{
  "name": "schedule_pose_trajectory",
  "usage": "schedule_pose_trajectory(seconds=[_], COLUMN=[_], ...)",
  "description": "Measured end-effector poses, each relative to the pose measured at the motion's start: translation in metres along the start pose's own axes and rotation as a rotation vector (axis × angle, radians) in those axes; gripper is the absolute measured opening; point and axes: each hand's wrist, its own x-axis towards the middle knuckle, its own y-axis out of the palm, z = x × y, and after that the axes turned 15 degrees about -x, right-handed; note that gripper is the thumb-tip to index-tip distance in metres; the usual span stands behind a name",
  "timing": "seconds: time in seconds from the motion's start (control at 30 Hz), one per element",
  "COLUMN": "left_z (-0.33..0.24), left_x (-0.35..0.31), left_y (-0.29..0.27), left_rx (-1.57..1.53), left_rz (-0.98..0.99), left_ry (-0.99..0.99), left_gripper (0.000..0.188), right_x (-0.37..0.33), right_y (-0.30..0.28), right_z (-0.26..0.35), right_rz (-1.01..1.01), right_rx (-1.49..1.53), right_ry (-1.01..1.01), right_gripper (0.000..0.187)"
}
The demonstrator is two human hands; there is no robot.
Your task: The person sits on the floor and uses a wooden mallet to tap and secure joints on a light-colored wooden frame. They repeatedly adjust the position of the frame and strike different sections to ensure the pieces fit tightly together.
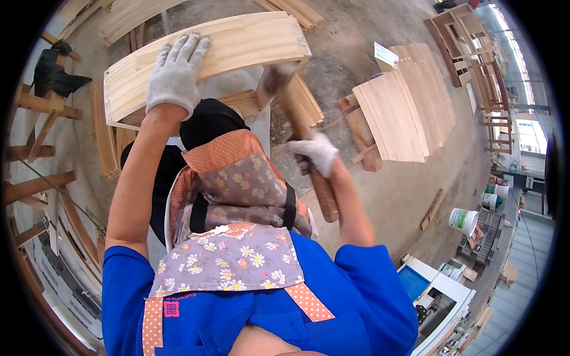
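Observation:
My left hand, in a pale work glove, lies flat with its fingers stretched out on the upper board of a pale wooden box frame. The frame stands in front of my knees, and its inside shows partly beneath that board. In a gloved fist, my right hand holds a hammer by its thick wooden handle. The handle's butt sticks out toward me below the fist. Motion blurs the hammer's head, which is close to the frame's right end; whether it touches the wood I cannot tell.
Stacked wooden panels lie on the floor to the right, beside a short timber block. Wooden trestles stand at left. Farther right are a white bucket and a white cabinet-like unit. More boards lie beyond the frame.

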Motion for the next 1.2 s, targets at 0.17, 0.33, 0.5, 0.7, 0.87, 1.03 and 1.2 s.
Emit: schedule_pose_trajectory(seconds=[0.17, 0.33, 0.5, 0.7, 0.87, 1.03, 1.2], left_z=[-0.012, -0.009, -0.008, -0.003, -0.003, 0.001, -0.009], left_x=[-0.002, 0.001, -0.002, -0.005, 0.000, -0.004, -0.002], left_y=[0.001, 0.002, 0.002, 0.006, 0.006, 0.001, 0.002], left_rx=[-0.028, -0.044, -0.041, -0.019, -0.031, -0.097, -0.067], left_rz=[0.021, 0.024, -0.006, -0.043, -0.057, -0.057, -0.064], left_ry=[-0.015, -0.015, 0.004, 0.026, 0.039, 0.022, 0.031], left_gripper=[0.075, 0.075, 0.073, 0.070, 0.071, 0.069, 0.059], right_x=[-0.001, 0.005, -0.051, -0.111, -0.069, -0.088, -0.064], right_y=[0.027, 0.020, 0.003, -0.031, -0.044, -0.044, -0.041], right_z=[-0.018, -0.033, -0.031, 0.041, 0.066, 0.092, 0.074], right_rz=[-0.189, -0.082, -0.010, -0.294, -0.379, -0.352, -0.388], right_rx=[0.037, -0.022, -0.019, 0.098, -0.179, -0.059, -0.130], right_ry=[-0.105, -0.001, -0.076, -0.384, -0.092, -0.286, -0.142], right_gripper=[0.022, 0.019, 0.030, 0.030, 0.033, 0.034, 0.039])
